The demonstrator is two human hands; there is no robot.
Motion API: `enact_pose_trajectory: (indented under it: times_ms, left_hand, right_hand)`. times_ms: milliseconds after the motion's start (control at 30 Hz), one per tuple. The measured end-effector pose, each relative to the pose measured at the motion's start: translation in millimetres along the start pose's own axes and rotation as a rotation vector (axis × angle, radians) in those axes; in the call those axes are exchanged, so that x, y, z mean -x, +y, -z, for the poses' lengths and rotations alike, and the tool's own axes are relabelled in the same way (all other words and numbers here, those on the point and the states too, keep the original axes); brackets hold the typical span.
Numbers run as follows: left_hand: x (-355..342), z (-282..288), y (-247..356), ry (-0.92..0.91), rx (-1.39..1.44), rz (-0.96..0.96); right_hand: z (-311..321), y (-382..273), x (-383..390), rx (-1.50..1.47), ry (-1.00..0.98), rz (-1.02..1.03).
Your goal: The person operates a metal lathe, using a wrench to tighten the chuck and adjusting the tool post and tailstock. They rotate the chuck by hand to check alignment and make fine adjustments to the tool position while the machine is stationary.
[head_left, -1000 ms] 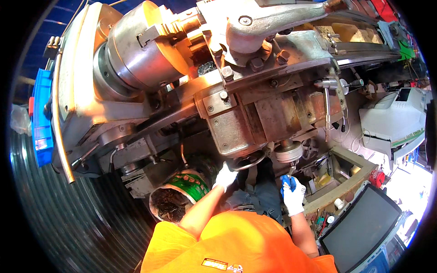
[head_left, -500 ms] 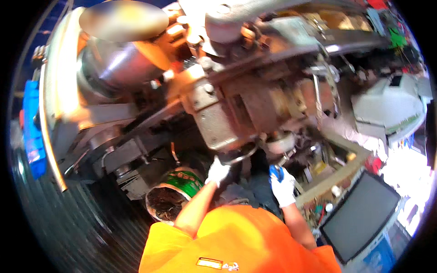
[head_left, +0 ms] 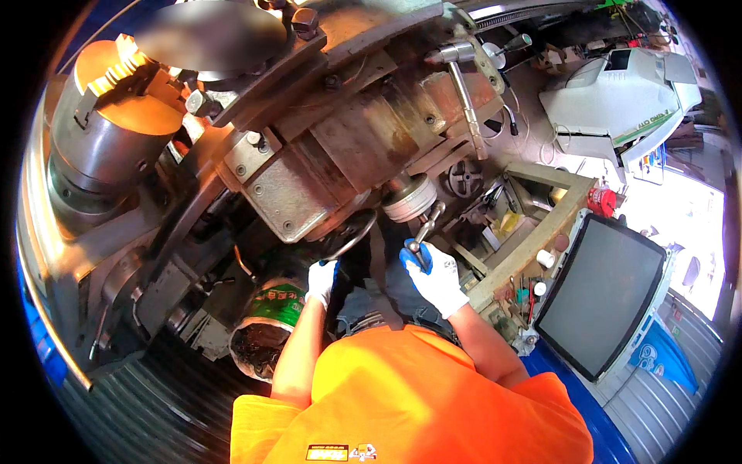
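Both my hands wear white gloves with blue on the fingers and are at the carriage of a metal lathe (head_left: 325, 166). My left hand (head_left: 321, 282) is closed at the lower end of a curved, shiny handwheel rim (head_left: 357, 238), under the carriage's front edge. My right hand (head_left: 434, 280) is wrapped round the dark grip of a ball-ended crank handle (head_left: 430, 222). This crank sits beside a silver graduated dial (head_left: 410, 199). My palms and the hidden side of the fingers cannot be seen.
A large chuck (head_left: 116, 147) stands at the left. Below it sits a green-banded bucket (head_left: 277, 305) with dark contents. At the right are a wooden-framed tray (head_left: 533, 246) of tools, a dark flat panel (head_left: 601, 290) and a pale machine cover (head_left: 610, 108). A lever (head_left: 466, 108) rises from the carriage.
The whole view has swung, so the lathe appears farther left and higher, and sharper. My left hand stays by the handwheel rim, and my right hand's grip on the crank handle now shows plainly.
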State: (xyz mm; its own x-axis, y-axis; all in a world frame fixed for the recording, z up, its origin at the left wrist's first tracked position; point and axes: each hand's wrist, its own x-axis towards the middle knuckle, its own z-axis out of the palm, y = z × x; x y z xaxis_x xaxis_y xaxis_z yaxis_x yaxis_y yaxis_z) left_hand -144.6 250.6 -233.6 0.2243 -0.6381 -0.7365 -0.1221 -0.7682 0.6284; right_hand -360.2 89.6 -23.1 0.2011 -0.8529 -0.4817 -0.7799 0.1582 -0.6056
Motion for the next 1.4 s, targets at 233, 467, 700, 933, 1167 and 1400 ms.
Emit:
enact_pose_trajectory:
  times_ms: [233, 467, 700, 933, 1167, 1400]
  left_hand:
    - [0.0, -2.5, -2.0, 0.043, 0.111, 0.094]
    - [6.0, -0.3, 19.0, 0.040, -0.033, 0.031]
    - [1.5, -2.0, 9.7, 0.040, -0.052, 0.054]
    - [-12.7, -15.4, -48.1, 0.019, -0.006, 0.226]
    - [22.6, 14.1, 62.1, -0.030, 0.000, 0.197]
    - [51.7, 41.4, 133.2, -0.061, -0.040, 0.182]
  right_hand:
    - [-1.8, 4.1, 0.7, -0.053, 0.001, 0.023]
    - [-0.6, 4.4, -0.6, -0.031, -0.026, 0.020]
    - [-0.2, 7.4, -2.6, -0.029, -0.005, 0.077]
    - [1.1, 3.8, 1.0, 0.022, -0.026, 0.071]
    - [-0.3, 12.8, -0.9, -0.101, -0.069, -0.072]
    - [30.1, 2.5, -2.8, -0.571, -0.193, -0.290]
